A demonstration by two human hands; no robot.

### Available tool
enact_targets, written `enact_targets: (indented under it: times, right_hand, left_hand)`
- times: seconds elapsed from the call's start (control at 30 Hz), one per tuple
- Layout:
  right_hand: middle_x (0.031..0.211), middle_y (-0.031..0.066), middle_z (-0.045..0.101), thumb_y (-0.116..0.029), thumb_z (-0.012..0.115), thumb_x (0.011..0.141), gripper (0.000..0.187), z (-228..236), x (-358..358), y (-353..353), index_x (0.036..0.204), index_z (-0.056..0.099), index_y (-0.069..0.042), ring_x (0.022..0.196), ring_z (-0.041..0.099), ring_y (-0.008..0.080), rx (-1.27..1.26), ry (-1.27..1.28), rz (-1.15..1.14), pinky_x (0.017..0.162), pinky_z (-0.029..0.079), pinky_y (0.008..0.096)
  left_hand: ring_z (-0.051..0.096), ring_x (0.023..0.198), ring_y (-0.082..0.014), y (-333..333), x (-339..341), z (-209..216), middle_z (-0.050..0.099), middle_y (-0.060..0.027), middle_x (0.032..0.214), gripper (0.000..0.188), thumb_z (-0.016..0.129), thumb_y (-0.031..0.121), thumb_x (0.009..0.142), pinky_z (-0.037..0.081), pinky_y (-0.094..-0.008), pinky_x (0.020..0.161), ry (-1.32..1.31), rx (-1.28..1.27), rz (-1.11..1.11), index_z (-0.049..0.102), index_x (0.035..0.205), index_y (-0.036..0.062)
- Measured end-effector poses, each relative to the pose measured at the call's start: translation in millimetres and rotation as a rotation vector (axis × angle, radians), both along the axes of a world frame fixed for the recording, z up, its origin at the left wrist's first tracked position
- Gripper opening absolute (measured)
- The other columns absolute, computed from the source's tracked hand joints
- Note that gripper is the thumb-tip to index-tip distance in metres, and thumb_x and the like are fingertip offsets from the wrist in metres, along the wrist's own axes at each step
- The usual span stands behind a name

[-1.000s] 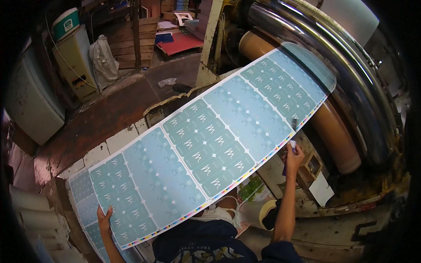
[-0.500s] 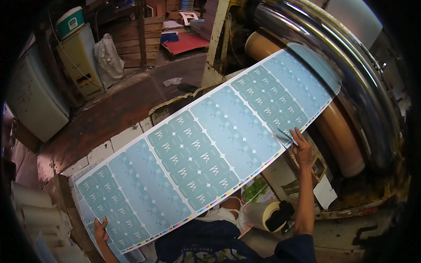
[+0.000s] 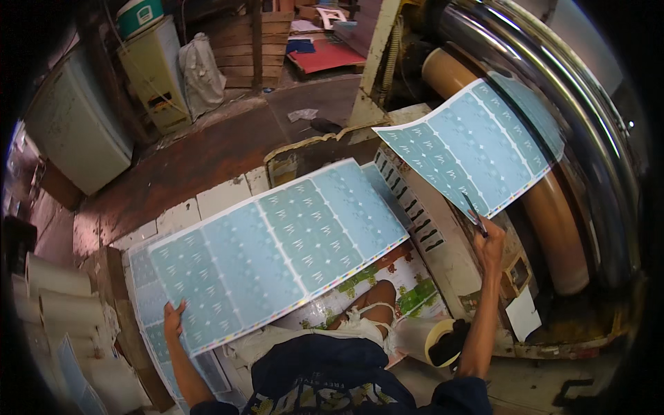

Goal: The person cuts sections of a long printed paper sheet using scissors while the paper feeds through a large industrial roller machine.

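Note:
A long printed sheet with pale blue and green panels is in two separate parts. The cut-off sheet (image 3: pixel 277 242) slants across the left, over more printed sheets (image 3: pixel 149 287). My left hand (image 3: pixel 174 321) grips its near left end, thumb on top and the other fingers mostly hidden. The remaining printed web (image 3: pixel 477 149) hangs from the rollers at the right, its free end curling. My right hand (image 3: pixel 490 242) is closed round a slim, dark, pointed knife (image 3: pixel 476 216), its blade at the web's near edge.
Shiny metal rollers (image 3: pixel 532 69) and a brown roller (image 3: pixel 553 242) stand at the right. A slotted machine panel (image 3: pixel 408 197) lies between the sheet parts. Wrapped rolls (image 3: pixel 62 304) are at the left; a whitish cabinet (image 3: pixel 79 124) stands farther back.
The sheet, nearly whole before, is now parted by a wide gap. Its left part has sunk onto the pile, and my right hand with the knife stays by the web's near edge.

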State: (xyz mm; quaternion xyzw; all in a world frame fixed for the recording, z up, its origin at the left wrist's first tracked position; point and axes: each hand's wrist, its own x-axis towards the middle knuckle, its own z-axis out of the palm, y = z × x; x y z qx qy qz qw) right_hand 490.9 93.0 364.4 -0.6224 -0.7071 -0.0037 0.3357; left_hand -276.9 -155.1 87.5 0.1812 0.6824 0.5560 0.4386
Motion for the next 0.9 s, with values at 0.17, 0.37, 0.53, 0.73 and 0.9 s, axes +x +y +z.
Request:
enact_targets:
  times: [0.17, 0.37, 0.53, 0.73, 0.9]
  right_hand:
    - [0.101, 0.0159, 0.072, 0.012, 0.058, 0.077, 0.036, 23.3, -28.5, -29.4, 0.106, 0.072, -0.005, 0.090, 0.071, 0.0242, 0.020, 0.096, 0.056, 0.071, 0.054, 0.0303]
    - [0.106, 0.0165, 0.071, 0.013, 0.060, 0.075, 0.036, 37.1, -44.8, -67.0, 0.105, 0.071, -0.004, 0.101, 0.069, 0.0285, 0.015, 0.063, 0.087, 0.086, 0.053, 0.0344]
    - [0.110, 0.0186, 0.069, 0.013, 0.057, 0.073, 0.043, 50.0, -48.8, -71.2, 0.110, 0.070, -0.005, 0.103, 0.068, 0.0304, -0.069, 0.134, 0.077, 0.087, 0.052, 0.0345]
    - [0.106, 0.0205, 0.069, 0.013, 0.054, 0.074, 0.048, 60.6, -53.3, -69.6, 0.116, 0.068, -0.006, 0.088, 0.064, 0.0218, -0.123, 0.176, 0.138, 0.073, 0.048, 0.0295]
    - [0.101, 0.0192, 0.070, 0.011, 0.053, 0.075, 0.048, 66.6, -40.8, -74.0, 0.118, 0.067, -0.004, 0.078, 0.057, 0.0165, -0.159, 0.174, 0.143, 0.066, 0.044, 0.0282]
  left_hand:
    - [0.061, 0.087, -0.0166, 72.7, 50.5, -16.2, 0.065, -0.0065, 0.099, 0.029, 0.069, 0.006, 0.086, 0.054, -0.0329, 0.074, 0.092, 0.051, -0.076, 0.059, 0.113, 0.0021]
    - [0.063, 0.082, -0.0174, 128.2, 103.7, -49.1, 0.069, -0.0087, 0.097, 0.028, 0.070, 0.003, 0.085, 0.052, -0.0332, 0.074, 0.058, 0.039, -0.082, 0.062, 0.112, -0.0019]
    - [0.064, 0.083, -0.0186, 170.9, 132.9, -53.3, 0.069, -0.0099, 0.096, 0.028, 0.070, 0.004, 0.085, 0.051, -0.0332, 0.076, 0.154, 0.079, -0.064, 0.063, 0.111, -0.0023]
    - [0.064, 0.098, -0.0325, 180.9, 152.7, 12.8, 0.062, -0.0217, 0.115, 0.088, 0.084, 0.030, 0.071, 0.051, -0.0397, 0.086, 0.740, -0.042, -0.117, 0.036, 0.139, -0.0004]
    - [0.057, 0.109, -0.0469, 158.2, 228.6, 53.6, 0.028, -0.0339, 0.146, 0.139, 0.091, 0.034, 0.058, 0.051, -0.0463, 0.090, 1.355, -0.438, -0.388, -0.008, 0.151, 0.0066]
